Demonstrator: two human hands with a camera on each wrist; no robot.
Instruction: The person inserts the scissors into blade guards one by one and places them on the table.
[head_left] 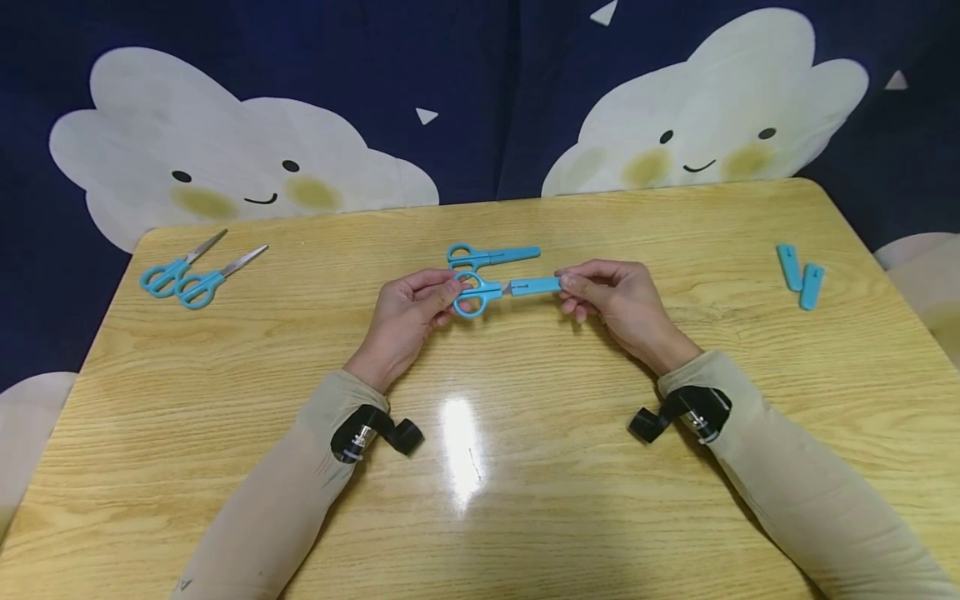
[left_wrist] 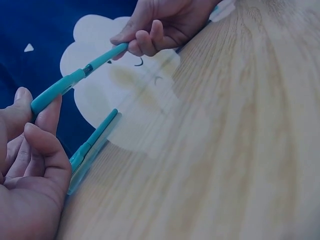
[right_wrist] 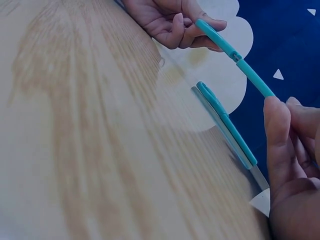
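My left hand (head_left: 408,312) pinches the handle loops of blue scissors (head_left: 480,291), held above the table in the middle. A blue blade cover (head_left: 537,286) sits over most of their blades, and a short strip of metal shows between cover and handle. The far end of that cover is pinched between thumb and fingers of my right hand (head_left: 626,304). Just behind, a second pair of blue scissors (head_left: 513,255) lies on the table with its blades inside a cover. The left wrist view shows the held scissors (left_wrist: 52,92) and cover (left_wrist: 112,52) in one line.
Two pairs of scissors with bare blades, one (head_left: 167,275) partly beside the other (head_left: 201,288), lie at the table's far left. Two loose blue covers, one (head_left: 789,267) upright-angled and one (head_left: 812,287) nearer, lie at the right. A dark cloud-print curtain (head_left: 480,100) hangs behind the wooden table (head_left: 540,500).
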